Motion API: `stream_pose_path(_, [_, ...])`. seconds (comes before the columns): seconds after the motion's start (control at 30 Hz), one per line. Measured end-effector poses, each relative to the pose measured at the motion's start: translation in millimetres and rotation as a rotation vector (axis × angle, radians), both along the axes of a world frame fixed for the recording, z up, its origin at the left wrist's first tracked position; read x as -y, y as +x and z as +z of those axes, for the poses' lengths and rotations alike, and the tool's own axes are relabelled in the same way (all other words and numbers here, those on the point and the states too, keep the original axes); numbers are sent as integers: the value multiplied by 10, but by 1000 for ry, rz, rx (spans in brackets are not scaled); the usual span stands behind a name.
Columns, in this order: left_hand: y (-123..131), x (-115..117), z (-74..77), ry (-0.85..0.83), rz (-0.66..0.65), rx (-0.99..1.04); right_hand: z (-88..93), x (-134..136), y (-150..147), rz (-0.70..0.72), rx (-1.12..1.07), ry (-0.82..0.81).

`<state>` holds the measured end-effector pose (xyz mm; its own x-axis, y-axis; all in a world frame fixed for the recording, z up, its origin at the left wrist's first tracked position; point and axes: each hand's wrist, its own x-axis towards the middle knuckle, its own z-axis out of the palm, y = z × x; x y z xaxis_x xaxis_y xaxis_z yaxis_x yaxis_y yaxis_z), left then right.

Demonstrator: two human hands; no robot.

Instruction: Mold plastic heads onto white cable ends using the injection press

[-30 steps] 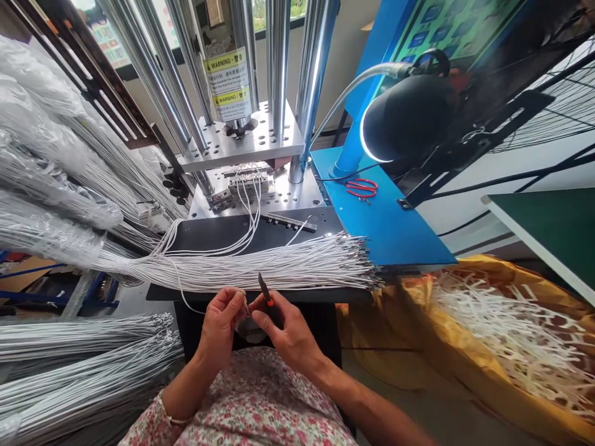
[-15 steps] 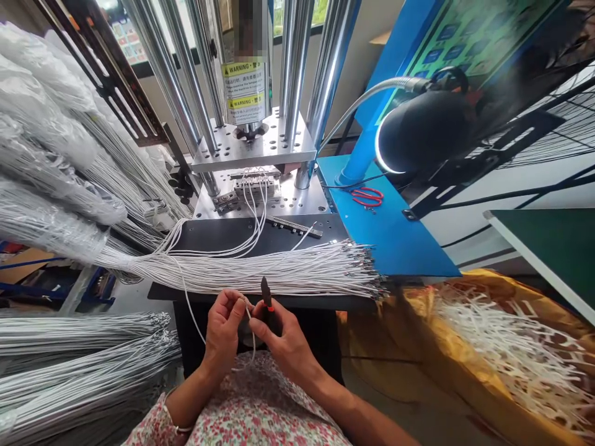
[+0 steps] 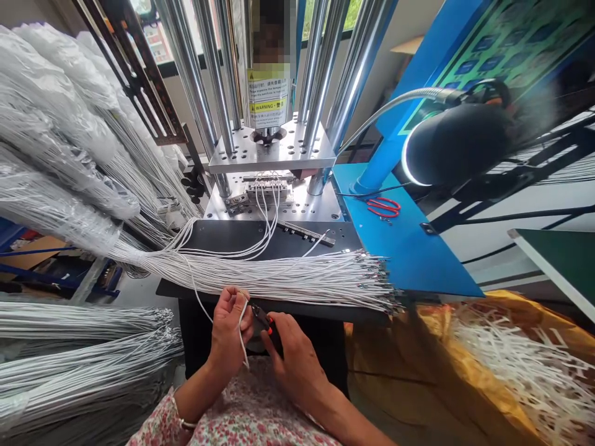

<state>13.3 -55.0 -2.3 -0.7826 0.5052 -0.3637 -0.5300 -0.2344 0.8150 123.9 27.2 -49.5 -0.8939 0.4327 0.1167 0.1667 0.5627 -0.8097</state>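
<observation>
My left hand (image 3: 229, 331) pinches a thin white wire (image 3: 242, 337) that loops down past its fingers. My right hand (image 3: 294, 359) grips small black cutters with a red mark (image 3: 261, 318), their tip pointing left at the wire by my left fingers. Both hands sit just below the front edge of the black work plate (image 3: 223, 238). A thick bundle of white wires with metal ends (image 3: 297, 279) lies across that plate. A few wires (image 3: 267, 217) run up into the fixture under the press (image 3: 272, 145).
Bagged wire bundles (image 3: 60, 167) hang at the left, more bundles (image 3: 79, 353) lie lower left. A black gooseneck lamp (image 3: 458, 145) and red scissors (image 3: 383, 206) are on the blue stand (image 3: 409, 248). White scrap strips (image 3: 525, 365) fill a yellow sack at the right.
The cutters tipped from pointing upward to pointing left toward the wire. My left hand drew the wire down into a loop. The view shifted, so both hands sit lower.
</observation>
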Motion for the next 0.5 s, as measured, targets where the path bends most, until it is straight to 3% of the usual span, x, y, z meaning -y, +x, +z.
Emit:
stream_pose_path(0.2, [29,2,44,18,9,51,-48,31,-35,-7,-45,144])
stream_pose_path(0.5, [80,10,40,-43,-5,-9,22,25,-45,-6,-39,93])
